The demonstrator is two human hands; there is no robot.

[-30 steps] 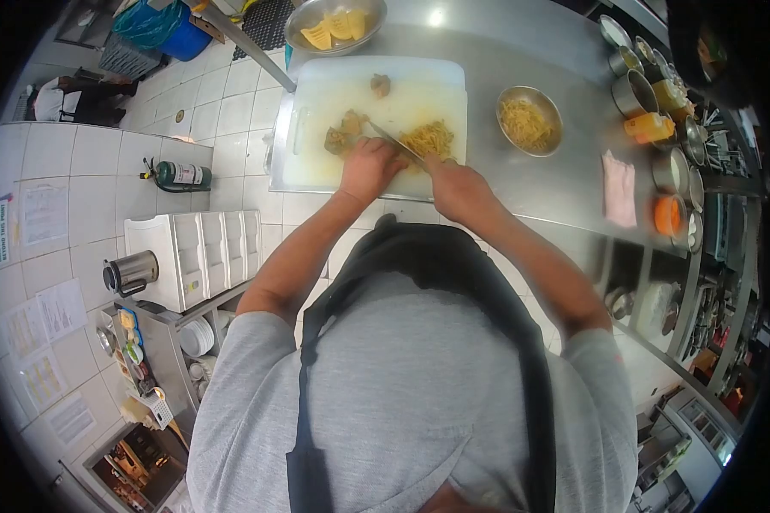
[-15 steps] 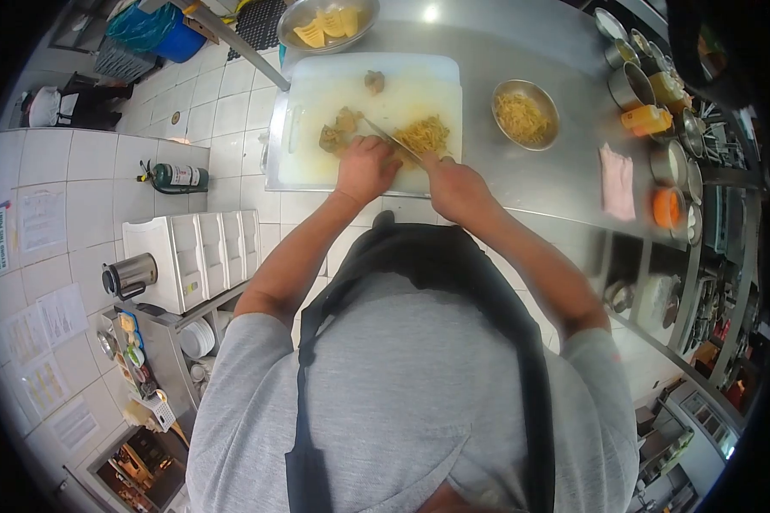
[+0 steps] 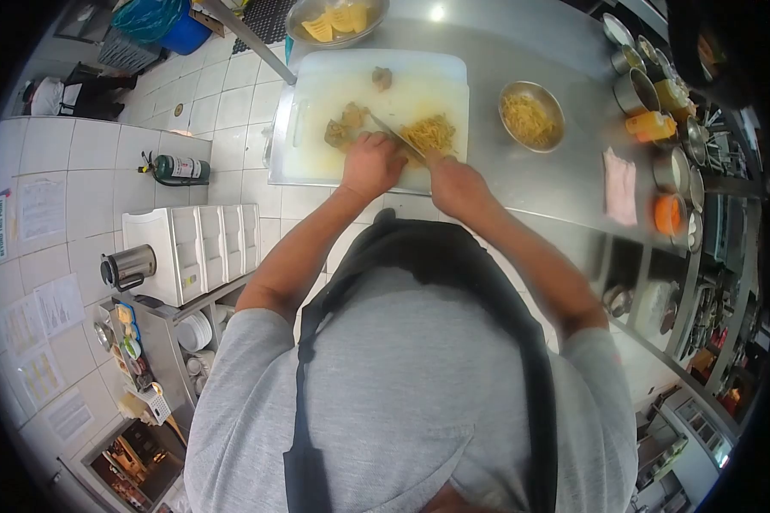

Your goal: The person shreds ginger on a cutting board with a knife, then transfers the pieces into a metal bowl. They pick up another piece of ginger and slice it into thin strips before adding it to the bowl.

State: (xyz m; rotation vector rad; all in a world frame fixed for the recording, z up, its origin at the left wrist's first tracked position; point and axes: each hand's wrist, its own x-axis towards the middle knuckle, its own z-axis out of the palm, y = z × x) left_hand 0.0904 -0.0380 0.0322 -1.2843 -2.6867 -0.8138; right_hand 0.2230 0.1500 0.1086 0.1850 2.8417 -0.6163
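My right hand [image 3: 457, 182] is closed round the handle of a knife [image 3: 391, 131]. Its blade points up and left across the white cutting board [image 3: 310, 161]. Beside the blade, my left hand [image 3: 373, 166] rests on the board with curled fingers, and whatever lies beneath them is hidden. To the right of the knife is a heap of thin yellow shreds [image 3: 431, 132]. Rough yellow-brown chunks [image 3: 338, 132] lie just beyond my left fingers, and a smaller brownish piece [image 3: 382, 78] sits near the board's far edge.
A metal bowl of yellow shreds [image 3: 507, 134] stands right of the board. Another metal bowl [image 3: 300, 32] holds yellow slabs at the far left. A pink cloth [image 3: 619, 185] lies on the steel counter [image 3: 573, 158], near several containers and an orange-yellow bottle [image 3: 650, 126] along the right.
The whole view has shifted slightly, so the board sits a little further right and up. Both hands and the knife keep nearly the same pose over the board.
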